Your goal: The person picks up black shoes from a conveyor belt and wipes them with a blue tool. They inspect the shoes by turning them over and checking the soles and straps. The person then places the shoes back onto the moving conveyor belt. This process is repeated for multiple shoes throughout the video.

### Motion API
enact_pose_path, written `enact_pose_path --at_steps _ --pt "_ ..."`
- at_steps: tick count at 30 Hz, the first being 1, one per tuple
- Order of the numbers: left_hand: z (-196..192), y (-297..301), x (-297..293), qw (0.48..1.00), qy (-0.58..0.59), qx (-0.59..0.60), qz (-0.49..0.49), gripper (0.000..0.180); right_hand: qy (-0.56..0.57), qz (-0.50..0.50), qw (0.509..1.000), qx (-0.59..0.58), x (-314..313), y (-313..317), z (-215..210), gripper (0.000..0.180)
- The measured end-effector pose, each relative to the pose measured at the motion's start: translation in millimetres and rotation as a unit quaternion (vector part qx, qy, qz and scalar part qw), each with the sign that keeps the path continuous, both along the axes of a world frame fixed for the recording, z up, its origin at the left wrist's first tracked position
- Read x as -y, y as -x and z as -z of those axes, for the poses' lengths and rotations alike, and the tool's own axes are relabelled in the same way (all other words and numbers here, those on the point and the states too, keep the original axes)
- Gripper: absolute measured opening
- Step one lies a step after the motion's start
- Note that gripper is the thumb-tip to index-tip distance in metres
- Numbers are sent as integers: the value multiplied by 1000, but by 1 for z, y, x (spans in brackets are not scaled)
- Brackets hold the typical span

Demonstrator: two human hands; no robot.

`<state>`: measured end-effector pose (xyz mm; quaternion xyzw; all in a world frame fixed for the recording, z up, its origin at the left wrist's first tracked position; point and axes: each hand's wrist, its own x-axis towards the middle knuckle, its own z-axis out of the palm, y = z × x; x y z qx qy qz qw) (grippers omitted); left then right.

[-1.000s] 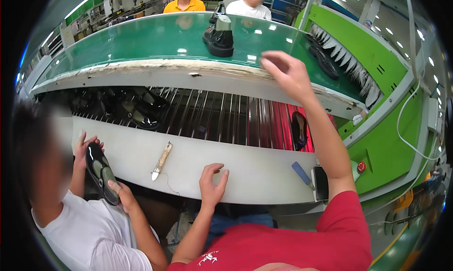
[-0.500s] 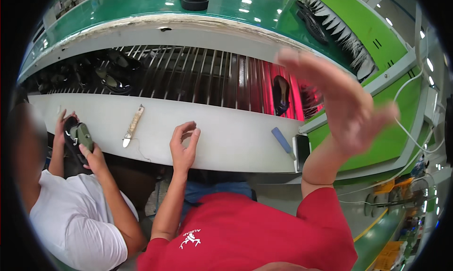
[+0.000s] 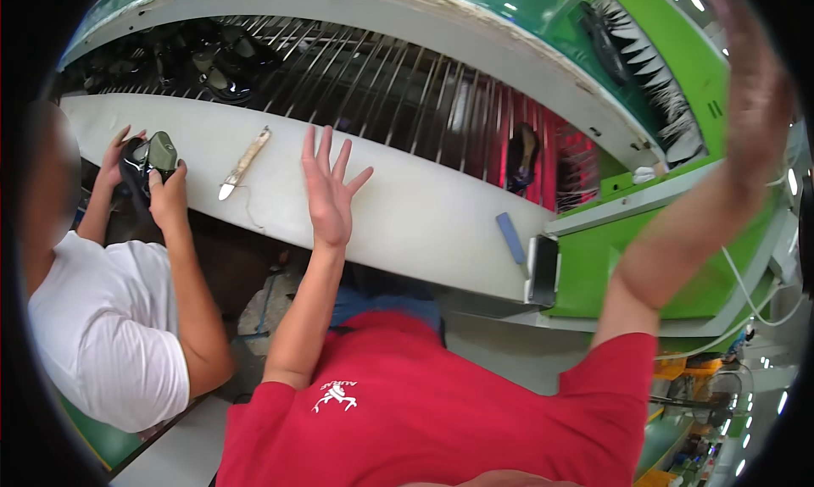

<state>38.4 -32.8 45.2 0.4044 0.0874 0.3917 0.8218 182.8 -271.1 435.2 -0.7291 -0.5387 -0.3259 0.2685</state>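
Nearby: wrapped tool [image 3: 246,162], blue handle [image 3: 510,238] on ledge [image 3: 415,228] | left hand [image 3: 329,205] spread

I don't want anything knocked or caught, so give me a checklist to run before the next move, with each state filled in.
1. Left hand free: ok; its fingers are spread and it holds nothing.
2. Right hand free: cannot tell; it is raised at the far right, blurred and cut off by the frame.
3. Wrapped tool out of the grasp: ok; it lies on the white ledge, left of the left hand.
4. Blue handle apart from both hands: ok.
5. Co-worker's hands apart from the left hand: ok; they hold a black shoe farther left.
6. Metal rods standing still: cannot tell.
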Motion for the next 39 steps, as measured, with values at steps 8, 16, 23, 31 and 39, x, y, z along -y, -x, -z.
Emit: enact_pose_path --at_steps 8,16,23,31,39 --pt "69 18 45 767 -622 -157 8 35 -612 51 717 -329 112 -188 140 87" --pt "44 29 17 737 -648 -189 -32 33 -363 -327 791 -368 -227 -89 127 39" --pt "32 31 29 752 -626 -200 47 29 173 -555 805 -116 -233 142 2 72" --pt "30 40 17 747 -639 -184 10 28 53 -172 984 -6 -211 -41 47 70" --pt "28 35 19 740 -650 -170 25 28 174 198 945 -192 -82 -183 138 72"
